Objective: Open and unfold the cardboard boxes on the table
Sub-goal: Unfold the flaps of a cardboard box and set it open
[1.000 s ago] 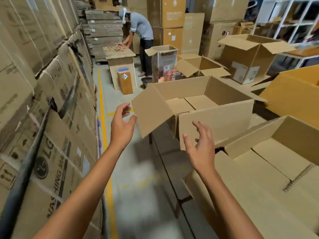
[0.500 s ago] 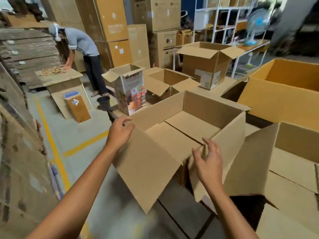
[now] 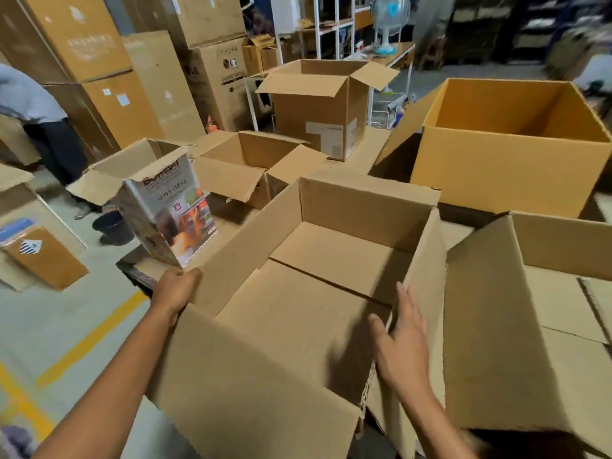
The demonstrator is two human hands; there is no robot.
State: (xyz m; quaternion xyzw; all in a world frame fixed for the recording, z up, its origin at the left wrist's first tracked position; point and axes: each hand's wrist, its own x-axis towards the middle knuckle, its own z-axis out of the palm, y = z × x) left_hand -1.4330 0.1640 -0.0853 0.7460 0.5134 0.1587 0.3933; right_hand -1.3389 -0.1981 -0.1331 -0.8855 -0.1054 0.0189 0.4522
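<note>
A brown open cardboard box (image 3: 331, 253) stands right in front of me on the table, its near flap hanging down toward me. My left hand (image 3: 174, 289) grips the box's left corner where the side wall meets that flap. My right hand (image 3: 402, 342) lies with straight fingers on the outside of the right wall, thumb inside the box. More open boxes fill the table: a printed tall box (image 3: 172, 213), a small low box (image 3: 251, 167), a labelled box (image 3: 324, 107), a big yellow box (image 3: 506, 144) and a brown box (image 3: 536, 319) at right.
Tall stacked cartons (image 3: 99, 61) line the back. A person (image 3: 33, 111) bends over at far left beside a black bucket (image 3: 112, 226) on the floor. White shelving and a fan (image 3: 387, 21) stand at the back. A yellow floor line (image 3: 89, 339) runs past the table's left side.
The view swung right and closer over the table. My left hand went from touching the box's left corner to gripping it. My right hand slid onto the right wall.
</note>
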